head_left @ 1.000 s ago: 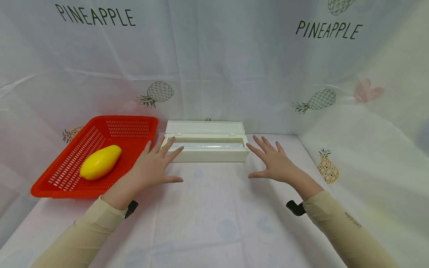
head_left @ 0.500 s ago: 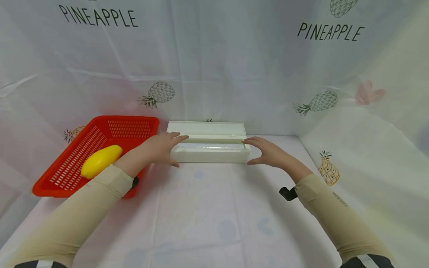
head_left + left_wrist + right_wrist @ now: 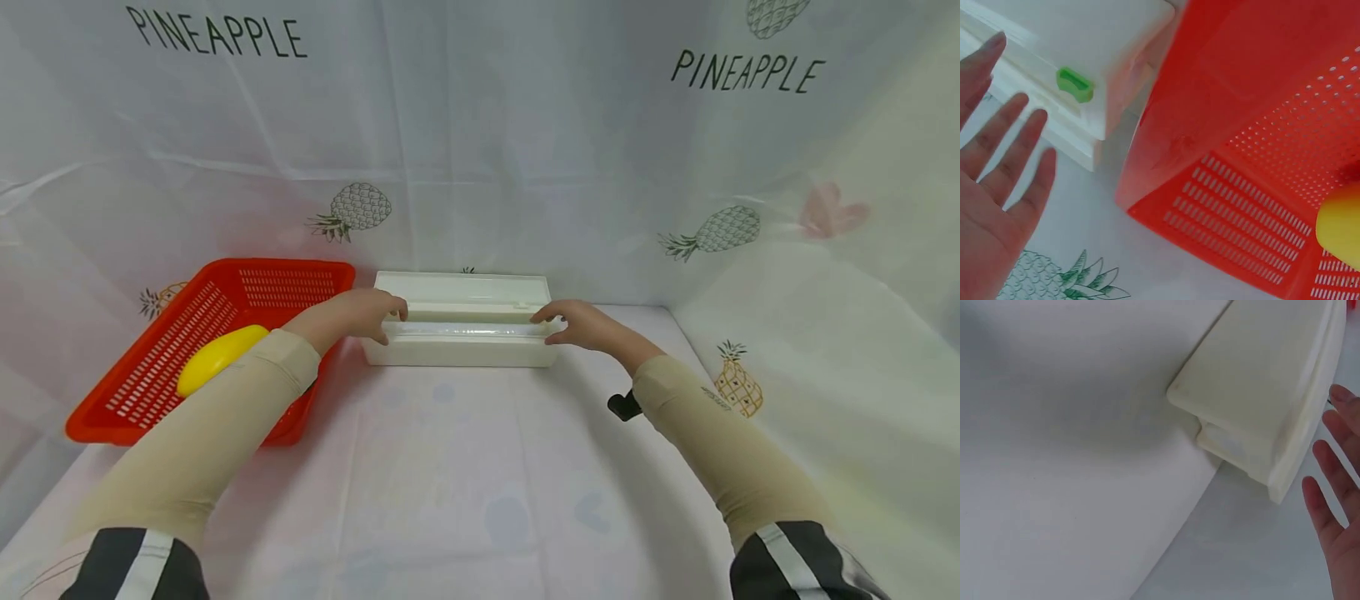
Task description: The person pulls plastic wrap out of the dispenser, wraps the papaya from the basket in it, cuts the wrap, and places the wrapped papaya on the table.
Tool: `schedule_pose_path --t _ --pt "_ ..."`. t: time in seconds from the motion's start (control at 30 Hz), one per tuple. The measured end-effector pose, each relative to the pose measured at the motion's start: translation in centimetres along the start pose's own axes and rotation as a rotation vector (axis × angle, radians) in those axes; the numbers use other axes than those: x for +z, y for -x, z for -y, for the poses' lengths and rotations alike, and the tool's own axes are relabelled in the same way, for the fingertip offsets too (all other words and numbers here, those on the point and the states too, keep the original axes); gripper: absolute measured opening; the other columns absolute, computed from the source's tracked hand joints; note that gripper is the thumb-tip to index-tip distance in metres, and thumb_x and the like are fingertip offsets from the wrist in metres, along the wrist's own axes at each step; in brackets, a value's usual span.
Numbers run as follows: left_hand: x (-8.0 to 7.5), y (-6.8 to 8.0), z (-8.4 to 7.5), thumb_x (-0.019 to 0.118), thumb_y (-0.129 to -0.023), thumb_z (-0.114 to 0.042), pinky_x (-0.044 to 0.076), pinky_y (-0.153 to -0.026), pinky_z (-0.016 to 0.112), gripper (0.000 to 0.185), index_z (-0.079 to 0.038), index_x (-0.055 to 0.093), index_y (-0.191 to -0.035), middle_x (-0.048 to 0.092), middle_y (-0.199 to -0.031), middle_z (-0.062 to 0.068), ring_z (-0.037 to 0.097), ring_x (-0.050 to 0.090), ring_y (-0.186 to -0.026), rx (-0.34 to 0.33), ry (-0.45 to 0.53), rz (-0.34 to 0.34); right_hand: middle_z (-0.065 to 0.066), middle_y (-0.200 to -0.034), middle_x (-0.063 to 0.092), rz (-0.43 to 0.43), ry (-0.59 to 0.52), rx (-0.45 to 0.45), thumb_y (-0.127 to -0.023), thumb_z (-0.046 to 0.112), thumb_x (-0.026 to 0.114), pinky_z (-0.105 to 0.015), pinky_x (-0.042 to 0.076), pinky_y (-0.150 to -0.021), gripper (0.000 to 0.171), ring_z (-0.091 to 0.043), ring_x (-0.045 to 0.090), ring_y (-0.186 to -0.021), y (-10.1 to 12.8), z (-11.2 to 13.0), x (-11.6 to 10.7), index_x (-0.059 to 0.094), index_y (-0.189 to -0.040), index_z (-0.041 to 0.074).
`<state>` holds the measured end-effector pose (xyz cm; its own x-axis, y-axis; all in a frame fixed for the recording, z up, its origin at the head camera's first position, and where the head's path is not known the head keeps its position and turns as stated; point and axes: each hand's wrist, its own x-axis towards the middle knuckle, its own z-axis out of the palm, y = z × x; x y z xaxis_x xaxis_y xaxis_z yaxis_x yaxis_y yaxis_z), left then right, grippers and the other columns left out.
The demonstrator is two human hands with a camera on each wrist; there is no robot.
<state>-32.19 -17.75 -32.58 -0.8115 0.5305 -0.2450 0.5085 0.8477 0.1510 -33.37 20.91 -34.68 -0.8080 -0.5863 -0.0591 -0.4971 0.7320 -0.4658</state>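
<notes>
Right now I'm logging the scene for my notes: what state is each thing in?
white dispenser box: lid open, tilted back, roll of clear film showing inside.
red basket: upright beside the box, holding one fruit.
yellow fruit: lying in the basket, partly behind the sleeve.
left hand: at the box's left end.
right hand: at the box's right end.

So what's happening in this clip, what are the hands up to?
A person has both hands at a long white box whose lid stands open at the back of the table. The left hand is at its left end, the right hand at its right end. Beside it, a red basket holds a yellow fruit.
</notes>
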Motion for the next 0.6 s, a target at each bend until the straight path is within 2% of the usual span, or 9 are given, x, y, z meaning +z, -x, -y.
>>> schedule_pose_path --t 0.23,0.47,0.6 --pt "-0.1 -0.4 -0.2 0.076 -0.084 -0.006 0.046 -0.095 0.047 0.036 -0.007 0.061 -0.117 0.062 -0.12 0.017 0.035 0.055 -0.111 0.018 0.056 0.014 -0.012 -0.118 0.065 0.029 -0.076 0.0 -0.089 0.001 0.069 -0.04 0.051 -0.084 0.032 -0.025 0.059 -0.101 -1.2 -0.6 0.3 0.066 -0.121 0.002" --pt "0.0 -0.6 -0.4 0.073 -0.085 -0.002 0.048 -0.094 0.045 0.034 -0.006 0.06 -0.117 0.062 -0.119 0.018 0.036 0.055 -0.112 0.024 0.094 0.028 -0.011 -0.115 0.066 0.028 -0.143 -0.018 -0.089 -0.005 0.065 -0.039 0.051 -0.089 0.031 -0.028 0.062 -0.105 -1.5 -1.1 0.7 0.065 -0.12 0.0" --pt "0.0 -1.1 -0.3 0.072 -0.086 -0.001 0.049 -0.093 0.044 0.032 -0.006 0.061 -0.116 0.062 -0.119 0.017 0.034 0.056 -0.112 0.003 0.12 0.038 -0.011 -0.11 0.067 0.018 -0.167 -0.022 -0.089 -0.008 0.064 -0.039 0.051 -0.091 0.031 -0.029 0.062 -0.107 -1.7 -1.2 0.9 0.065 -0.119 -0.002"
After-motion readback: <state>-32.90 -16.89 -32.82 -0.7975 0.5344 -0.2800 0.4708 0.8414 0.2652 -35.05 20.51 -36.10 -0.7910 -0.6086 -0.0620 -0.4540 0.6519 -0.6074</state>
